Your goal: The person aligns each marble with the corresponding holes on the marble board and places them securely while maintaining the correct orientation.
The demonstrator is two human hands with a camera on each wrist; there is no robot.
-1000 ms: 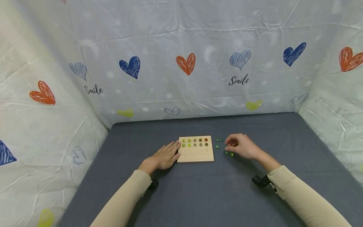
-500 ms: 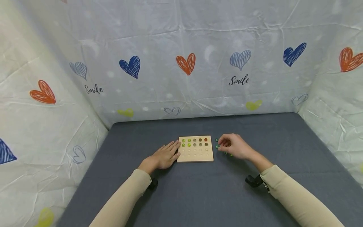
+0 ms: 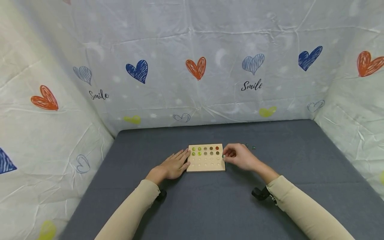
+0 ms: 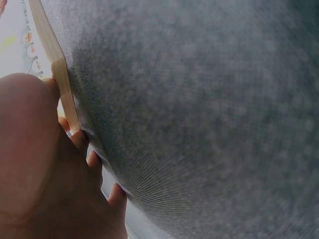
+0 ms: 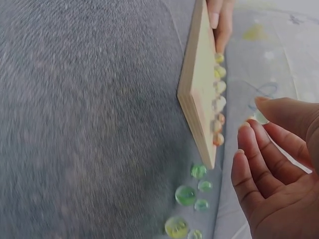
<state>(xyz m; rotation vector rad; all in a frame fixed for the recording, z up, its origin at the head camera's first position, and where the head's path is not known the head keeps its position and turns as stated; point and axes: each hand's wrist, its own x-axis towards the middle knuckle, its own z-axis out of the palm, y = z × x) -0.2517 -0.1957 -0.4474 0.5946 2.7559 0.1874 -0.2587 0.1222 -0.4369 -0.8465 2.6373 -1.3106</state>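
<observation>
A pale wooden board [image 3: 205, 169] with rows of shallow holes lies on the dark cloth. Glass marbles [image 3: 199, 153] fill its two far rows, yellow-green at the left, clear to brownish and orange towards the right. My left hand [image 3: 174, 165] rests flat against the board's left edge, fingers stretched out. At the right edge, my right hand [image 3: 241, 157] pinches a greenish glass marble [image 5: 260, 117] between thumb and index finger, slightly above the surface. The right wrist view shows the other fingers loosely bent.
Several loose green marbles [image 5: 185, 195] and a yellowish marble [image 5: 176, 226] lie on the cloth right of the board. In the head view my right hand hides most of them; two small marbles [image 3: 253, 147] show behind it. A printed curtain [image 3: 192, 100] rises behind the table.
My right hand has moved left from among the loose marbles to the board's right edge, now with a marble in its fingertips. The left hand has stayed in place on the board.
</observation>
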